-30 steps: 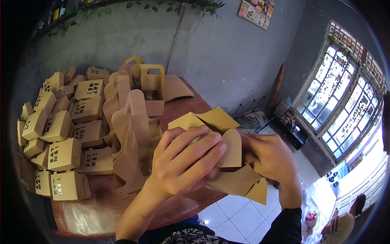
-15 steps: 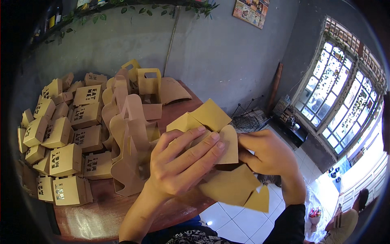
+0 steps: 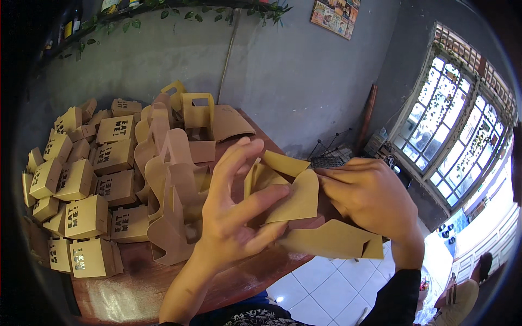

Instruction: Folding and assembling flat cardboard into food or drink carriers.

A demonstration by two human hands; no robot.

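Note:
A partly folded brown cardboard box [image 3: 302, 199] is held up over the table's right side, its flaps raised and a long panel [image 3: 331, 239] hanging out below. My left hand [image 3: 231, 204] grips it from the left, one finger pressed against the inner side of a rounded flap and the upper fingers raised behind. On the far side, my right hand [image 3: 370, 195] has its fingers pinched together at the box's upper right edge. What exactly sits between those right fingertips is partly hidden.
Several small finished cardboard boxes [image 3: 87, 216] are stacked at the table's left. Beside them stand cardboard carriers with handles [image 3: 174, 212], and a flat cardboard piece [image 3: 231, 122] lies farther back on the red-brown table [image 3: 130, 293]. A person [image 3: 462, 304] is at the lower right.
My left fingers have lifted from lying across the box to gripping its side. The upper flaps now stand more upright, and the lower panel has swung up and right.

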